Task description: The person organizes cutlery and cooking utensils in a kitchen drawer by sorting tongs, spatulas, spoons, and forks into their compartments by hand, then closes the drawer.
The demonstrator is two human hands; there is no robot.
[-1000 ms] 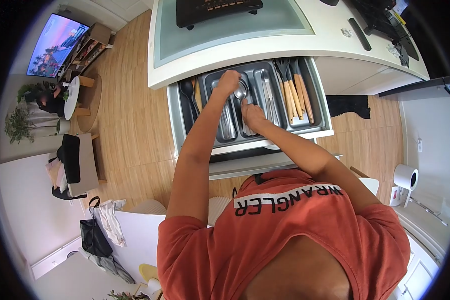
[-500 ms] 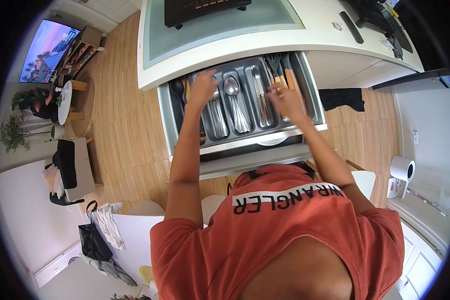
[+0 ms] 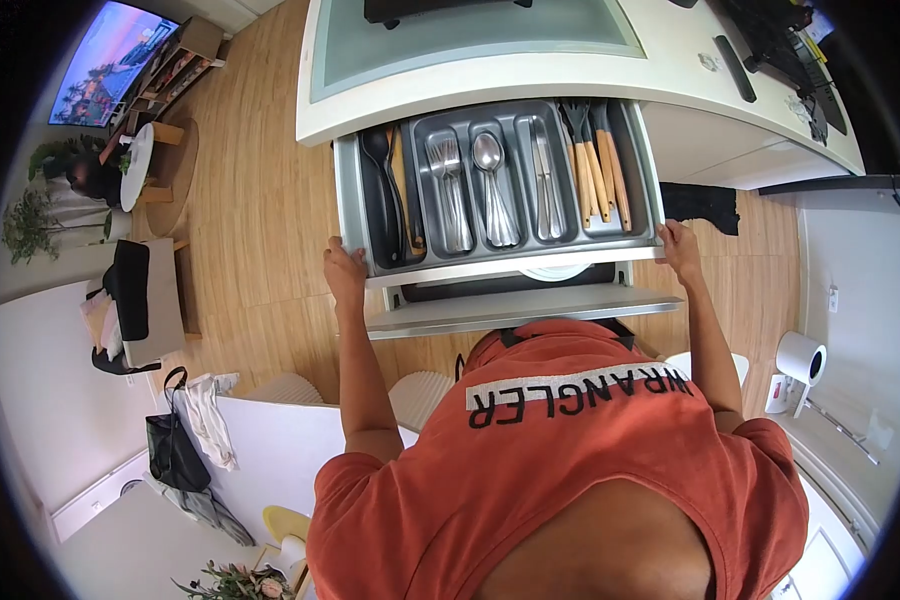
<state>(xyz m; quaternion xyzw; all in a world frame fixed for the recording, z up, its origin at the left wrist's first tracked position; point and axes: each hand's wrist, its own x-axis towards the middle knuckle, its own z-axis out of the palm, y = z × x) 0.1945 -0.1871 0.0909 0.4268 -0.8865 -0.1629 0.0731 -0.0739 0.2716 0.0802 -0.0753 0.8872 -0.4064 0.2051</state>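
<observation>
My left hand (image 3: 345, 272) is closed round the front left corner of an open drawer (image 3: 510, 268). At the opposite front corner, my right hand (image 3: 679, 250) grips the drawer's edge. Inside sits a grey cutlery tray (image 3: 478, 112), its compartments holding forks (image 3: 450, 195), spoons (image 3: 490, 190) and table knives (image 3: 545, 185). Wooden-handled utensils (image 3: 595, 175) lie to the right of the tray. On the left side are a black ladle-like utensil (image 3: 382, 165) and a long wooden utensil (image 3: 400, 180).
Below the drawer, a second drawer (image 3: 520, 314) stands partly out, with a white dish (image 3: 555, 272) showing inside. The white counter (image 3: 670, 60) runs behind. Chairs (image 3: 420, 395) are near my left side, and a person (image 3: 92, 175) is at a round table far left.
Both hands have left the inside of the drawer and moved outward to its front corners, taking hold there. The view has shifted slightly, and the whole cutlery tray now shows.
</observation>
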